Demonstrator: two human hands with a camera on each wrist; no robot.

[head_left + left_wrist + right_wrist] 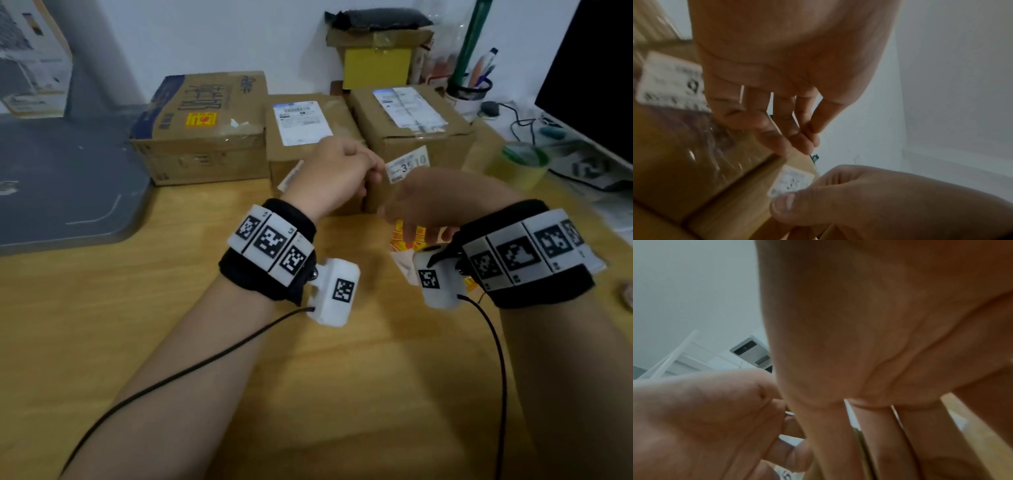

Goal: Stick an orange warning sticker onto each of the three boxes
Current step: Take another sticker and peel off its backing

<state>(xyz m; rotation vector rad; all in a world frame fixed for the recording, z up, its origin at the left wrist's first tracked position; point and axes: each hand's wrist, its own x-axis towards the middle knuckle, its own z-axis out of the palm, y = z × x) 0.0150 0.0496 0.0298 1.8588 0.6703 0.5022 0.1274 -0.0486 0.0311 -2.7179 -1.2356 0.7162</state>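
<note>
- Cardboard, three boxes in a row at the back of the wooden bench (pixel 171 342); the middle box (pixel 308 150) serves as landmark.
- Left box (pixel 205 137), touching the middle box: large dark blue characters on top, blurred and unread; one orange warning sticker (pixel 201 120) with a red mark stuck on its top.
- Middle box: white shipping label (pixel 301 123) on top, print too small to read.
- Right box (pixel 411 130), just beside the middle box: white shipping label on top, unreadable; front tag (pixel 407 164) shows the digits "35 10", its left end cut off by the hands.
- Sticker sheet (pixel 407 240), orange and red, lying on the bench in front of the right box, mostly hidden under the right hand.
- Left hand (pixel 335 171), raised in front of the middle box, thumb and fingertips pinched together; whether anything sits between them cannot be made out.
- Right hand (pixel 442 202), just beside the left, fingers (pixel 409 233) hanging straight and spread above the sticker sheet, holding nothing visible.
- Behind the right box: yellow box (pixel 376 68), pen holder (pixel 469 92); tape roll (pixel 524 164) and dark monitor (pixel 596 75) further right.
</note>
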